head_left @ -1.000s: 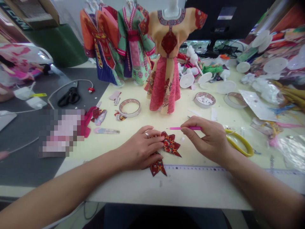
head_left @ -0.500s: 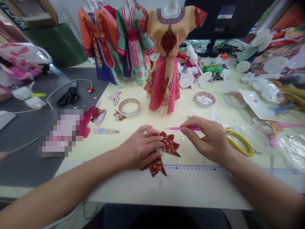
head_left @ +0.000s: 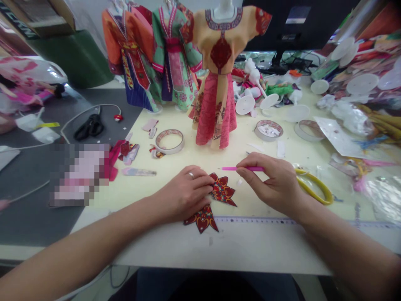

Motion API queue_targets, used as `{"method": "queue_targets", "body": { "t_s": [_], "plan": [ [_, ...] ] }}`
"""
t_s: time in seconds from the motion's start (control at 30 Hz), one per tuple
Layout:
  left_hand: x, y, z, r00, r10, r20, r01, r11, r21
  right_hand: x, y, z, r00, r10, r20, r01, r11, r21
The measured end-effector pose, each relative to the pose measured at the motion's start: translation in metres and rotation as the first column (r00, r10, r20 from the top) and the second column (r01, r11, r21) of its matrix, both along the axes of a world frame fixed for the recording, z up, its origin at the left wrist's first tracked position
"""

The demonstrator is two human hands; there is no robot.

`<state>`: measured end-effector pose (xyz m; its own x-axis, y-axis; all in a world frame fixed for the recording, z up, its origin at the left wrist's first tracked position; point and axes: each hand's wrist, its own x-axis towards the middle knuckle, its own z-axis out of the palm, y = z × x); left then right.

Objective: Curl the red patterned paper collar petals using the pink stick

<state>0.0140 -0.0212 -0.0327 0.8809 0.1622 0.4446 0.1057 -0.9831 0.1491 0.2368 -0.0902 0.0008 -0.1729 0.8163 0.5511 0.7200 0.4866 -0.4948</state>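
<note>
My left hand point(head_left: 184, 194), a ring on one finger, lies with its fingers stretched out over a dark red patterned cut-out point(head_left: 223, 190) with pointed petal edges. A second patterned part point(head_left: 205, 218) shows below the fingers; whether the two are joined is hidden under the hand. To the right, my right hand point(head_left: 272, 179) is closed around a slim pink pen point(head_left: 229, 169). The pen's thin tip points left, above and apart from the cut-out. A small dark tip sticks out above the right fingers, too little to name. A clear ruler point(head_left: 266, 221) runs along the table below both hands.
Dressed doll figures stand behind, the nearest in a yellow-and-pink dress point(head_left: 216, 110). Tape rolls point(head_left: 169, 141) and a roll with white scraps point(head_left: 268, 131) lie before them. Black scissors point(head_left: 89, 126) are at left, a yellow ring point(head_left: 316, 190) at right, with a cluttered pile beyond.
</note>
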Motion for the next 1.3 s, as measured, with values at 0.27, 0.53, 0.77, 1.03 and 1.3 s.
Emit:
{"method": "queue_targets", "body": {
  "t_s": [0.27,0.53,0.77,1.03,1.3],
  "plan": [
    [-0.0007,-0.0008,0.001,0.999,0.019,-0.047,-0.018,1.0,0.02,-0.0003,0.0002,0.0001,1.0,0.005,0.003,-0.005,1.0,0.001],
    [0.0012,-0.0011,0.0048,0.998,0.033,-0.047,-0.033,0.999,-0.003,-0.0002,0.0006,0.0011,1.0,-0.002,0.003,0.002,1.0,-0.007],
    [0.0011,-0.0013,0.0055,0.998,0.043,-0.051,-0.042,0.999,0.024,-0.0002,0.0,0.0003,1.0,0.004,0.001,-0.004,1.0,-0.002],
    [-0.0004,-0.002,0.0021,0.998,0.052,-0.047,-0.051,0.999,0.016,-0.0017,0.0015,-0.0004,1.0,0.002,0.0,-0.002,1.0,-0.001],
    [-0.0021,-0.0026,0.0018,0.996,0.063,-0.064,-0.06,0.997,0.044,-0.0009,0.0014,0.0001,1.0,-0.007,-0.005,0.007,1.0,0.0]
  ]
}}
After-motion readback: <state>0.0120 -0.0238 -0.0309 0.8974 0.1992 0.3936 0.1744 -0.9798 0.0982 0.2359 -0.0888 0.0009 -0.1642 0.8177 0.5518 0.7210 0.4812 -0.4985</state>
